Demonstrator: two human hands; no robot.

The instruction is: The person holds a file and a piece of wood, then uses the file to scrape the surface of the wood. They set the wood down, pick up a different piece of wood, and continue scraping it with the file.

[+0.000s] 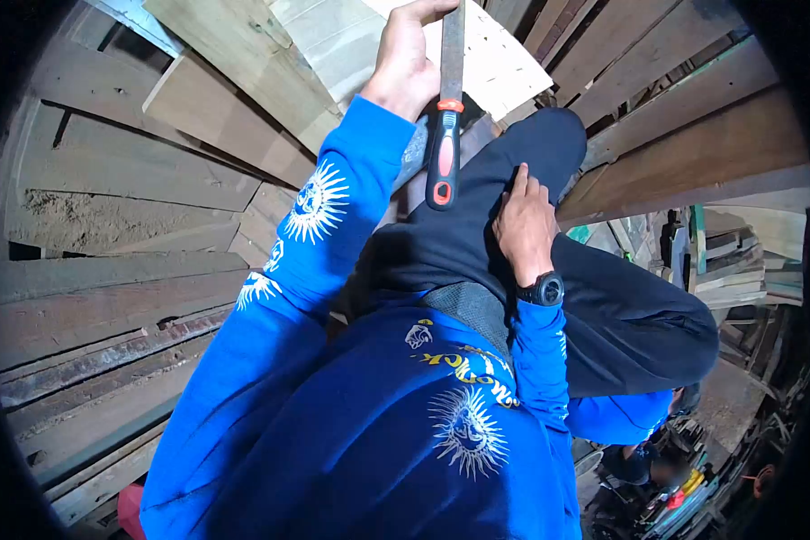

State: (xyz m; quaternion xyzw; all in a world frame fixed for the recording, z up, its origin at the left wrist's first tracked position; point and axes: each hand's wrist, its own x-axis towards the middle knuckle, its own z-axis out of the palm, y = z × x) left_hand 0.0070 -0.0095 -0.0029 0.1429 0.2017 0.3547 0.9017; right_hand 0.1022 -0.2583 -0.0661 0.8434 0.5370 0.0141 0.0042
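My left hand (407, 61) is at the top centre, its fingers closed around the flat metal blade of a file. The file (446, 135) points its black and red handle back toward my body, over my lap. Part of the blade's far end runs out of the top of the view. My right hand (525, 222), with a black watch on the wrist, rests on my dark trousers with the index finger stretched out. It holds nothing. Just beyond the file lies a pale, brightly lit board (504, 67).
Wooden planks (126, 193) lie in rows on my left, and more boards (684, 171) are on the right. Behind me at the lower right is another person in a blue sleeve (621, 418). Several wood offcuts (733, 270) lie stacked by the right edge.
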